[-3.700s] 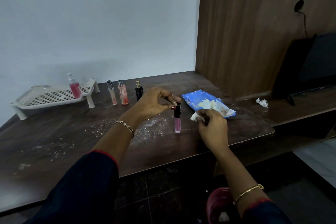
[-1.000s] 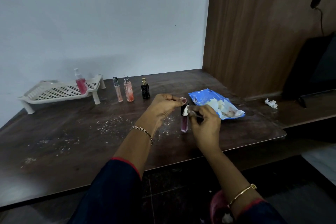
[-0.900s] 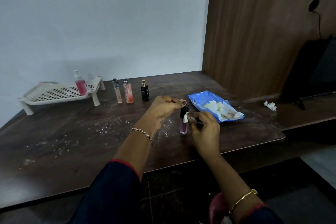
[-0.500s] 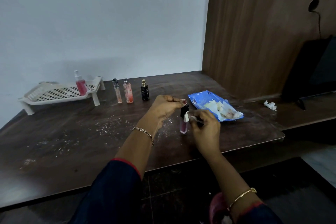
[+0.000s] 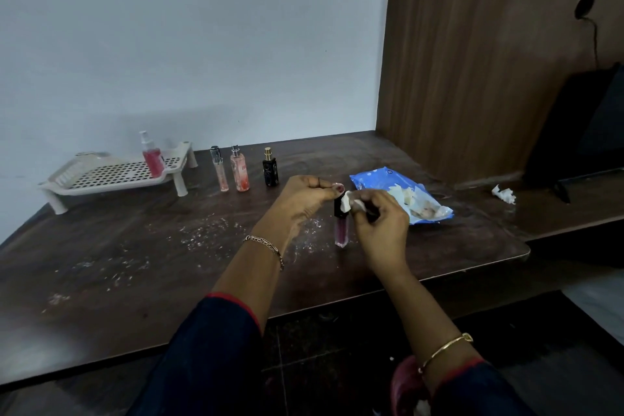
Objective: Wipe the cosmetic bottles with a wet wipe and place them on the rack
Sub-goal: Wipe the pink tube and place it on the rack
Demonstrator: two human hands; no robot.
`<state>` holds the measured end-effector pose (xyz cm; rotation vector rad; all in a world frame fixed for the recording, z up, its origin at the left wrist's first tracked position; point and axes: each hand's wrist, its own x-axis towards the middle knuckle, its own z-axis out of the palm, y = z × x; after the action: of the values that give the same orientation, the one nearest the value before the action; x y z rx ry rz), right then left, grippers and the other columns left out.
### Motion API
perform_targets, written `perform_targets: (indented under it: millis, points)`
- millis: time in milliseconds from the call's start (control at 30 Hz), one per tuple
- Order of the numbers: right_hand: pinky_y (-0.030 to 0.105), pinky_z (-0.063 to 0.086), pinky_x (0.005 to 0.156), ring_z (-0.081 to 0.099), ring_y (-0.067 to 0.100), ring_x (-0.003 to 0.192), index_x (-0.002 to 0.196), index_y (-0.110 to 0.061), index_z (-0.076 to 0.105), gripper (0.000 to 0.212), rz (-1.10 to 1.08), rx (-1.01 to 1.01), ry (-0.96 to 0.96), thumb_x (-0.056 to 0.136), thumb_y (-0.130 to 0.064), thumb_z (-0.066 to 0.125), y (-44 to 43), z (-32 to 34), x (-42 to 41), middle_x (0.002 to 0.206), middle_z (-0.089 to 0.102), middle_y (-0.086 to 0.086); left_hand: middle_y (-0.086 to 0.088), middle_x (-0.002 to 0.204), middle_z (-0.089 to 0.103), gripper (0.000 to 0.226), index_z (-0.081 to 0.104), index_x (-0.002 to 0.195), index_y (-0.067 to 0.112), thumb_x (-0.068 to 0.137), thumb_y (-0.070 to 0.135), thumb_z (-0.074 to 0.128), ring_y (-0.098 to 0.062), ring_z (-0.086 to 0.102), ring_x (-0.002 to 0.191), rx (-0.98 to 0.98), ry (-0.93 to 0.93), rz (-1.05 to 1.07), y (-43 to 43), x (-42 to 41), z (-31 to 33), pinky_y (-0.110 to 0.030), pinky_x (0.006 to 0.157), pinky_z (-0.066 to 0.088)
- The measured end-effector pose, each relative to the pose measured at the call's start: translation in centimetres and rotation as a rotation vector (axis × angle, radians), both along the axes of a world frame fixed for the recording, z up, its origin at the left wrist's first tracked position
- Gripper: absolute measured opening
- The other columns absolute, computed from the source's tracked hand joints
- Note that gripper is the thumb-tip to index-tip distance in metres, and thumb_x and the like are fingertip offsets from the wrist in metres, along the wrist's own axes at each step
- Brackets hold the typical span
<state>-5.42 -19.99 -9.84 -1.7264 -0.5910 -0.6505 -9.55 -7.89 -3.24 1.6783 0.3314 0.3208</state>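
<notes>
Centre frame: left hand (image 5: 305,197) pinches pink tube (image 5: 340,228) upright by its cap; right hand (image 5: 380,224) presses wipe (image 5: 348,202) against the cap, fingers curled.

On the worktop (image 5: 101,280) before me, the rack (image 5: 114,176) sits far left at the back, with one spray bottle (image 5: 152,159) standing on its right end. Right of the rack three bottles (image 5: 240,169) stand in a row. Nearer me, my left hand (image 5: 304,199) holds a tube (image 5: 341,223) upright by its top, and my right hand (image 5: 381,230) is just right of it with a wipe (image 5: 347,204) against the cap. The wipe pack (image 5: 398,192) lies behind my right hand.
</notes>
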Motion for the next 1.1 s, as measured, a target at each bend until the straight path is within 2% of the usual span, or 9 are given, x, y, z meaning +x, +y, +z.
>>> perform_targets:
  millis: [167,300,400,633,733,800,867,967,1100]
  points:
    - [0.034,0.054,0.073,0.066,0.02,0.074,0.077,-0.006,0.066,0.006,-0.013,-0.038,0.163,0.076,-0.007,0.072,-0.6,-2.2,-0.1,0.079,0.068,0.006,0.006,0.078,0.065,0.008,0.069,0.086,0.009,0.081,0.015,0.071,0.001,0.054,0.07,0.002,0.006,-0.006,-0.1,0.2,-0.5,-0.006,0.056,0.043]
    - [0.026,0.052,0.075,0.064,0.014,0.075,0.083,-0.008,0.069,0.008,0.007,0.063,0.212,0.076,-0.005,0.071,0.0,-0.5,0.4,0.084,0.069,0.005,0.006,0.077,0.065,0.015,0.069,0.091,0.004,0.081,0.014,0.07,0.002,0.055,0.068,-0.004,-0.014,0.016,-0.1,0.4,-0.8,-0.004,0.053,0.042]
    - [0.029,0.052,0.074,0.064,0.015,0.074,0.081,-0.014,0.066,0.011,0.038,0.1,0.266,0.077,-0.004,0.07,0.4,-0.6,0.7,0.08,0.068,0.001,0.005,0.079,0.066,0.023,0.069,0.098,0.001,0.081,0.016,0.071,0.001,0.054,0.068,-0.009,-0.015,0.025,0.1,0.2,-0.8,-0.006,0.057,0.043]
    - [0.015,0.048,0.069,0.06,0.0,0.067,0.081,-0.015,0.068,0.016,0.134,0.188,0.33,0.077,0.0,0.07,0.0,0.4,1.0,0.075,0.068,-0.006,0.003,0.079,0.067,0.013,0.07,0.087,0.009,0.079,0.019,0.072,-0.007,0.055,0.075,0.0,0.012,0.002,0.2,0.3,-1.0,-0.016,0.068,0.043]
    - [0.022,0.049,0.068,0.061,0.01,0.071,0.082,-0.008,0.067,0.009,0.133,0.085,0.354,0.075,-0.004,0.072,-0.1,-0.3,1.3,0.077,0.068,0.003,-0.003,0.086,0.069,0.017,0.07,0.09,0.007,0.079,0.021,0.072,-0.011,0.053,0.077,0.016,0.016,0.019,0.6,0.2,-0.9,-0.017,0.069,0.043]
    - [0.028,0.05,0.069,0.06,0.013,0.068,0.074,-0.013,0.063,0.014,0.127,-0.042,0.384,0.073,-0.005,0.074,-0.7,-1.3,1.1,0.071,0.066,0.001,-0.007,0.096,0.07,0.02,0.07,0.092,0.007,0.079,0.023,0.072,-0.012,0.054,0.081,0.024,0.019,0.034,0.9,0.1,-1.0,-0.018,0.071,0.043]
    - [0.027,0.046,0.066,0.056,0.011,0.062,0.065,-0.019,0.057,0.022,0.097,-0.21,0.367,0.07,-0.006,0.074,-1.5,-1.9,1.0,0.063,0.06,-0.006,-0.007,0.098,0.07,0.023,0.07,0.096,0.006,0.079,0.022,0.072,-0.009,0.054,0.079,0.029,0.02,0.021,0.9,0.2,-1.0,-0.016,0.071,0.042]
    - [0.024,0.041,0.062,0.057,0.01,0.063,0.061,-0.017,0.059,0.016,0.062,-0.454,0.296,0.07,-0.01,0.07,-2.0,-1.8,0.9,0.063,0.062,-0.006,-0.007,0.1,0.071,0.026,0.07,0.098,0.003,0.079,0.02,0.073,-0.006,0.057,0.081,0.023,0.017,-0.023,0.6,0.3,-1.0,-0.019,0.076,0.045]
    - [0.025,0.043,0.062,0.061,0.012,0.066,0.064,-0.015,0.065,0.009,0.068,-0.488,0.248,0.069,-0.01,0.07,-2.0,-0.9,0.9,0.066,0.067,-0.005,-0.012,0.107,0.07,0.023,0.072,0.091,0.007,0.075,0.023,0.076,-0.012,0.054,0.09,-0.006,0.01,-0.005,0.7,0.3,-1.2,-0.023,0.078,0.043]
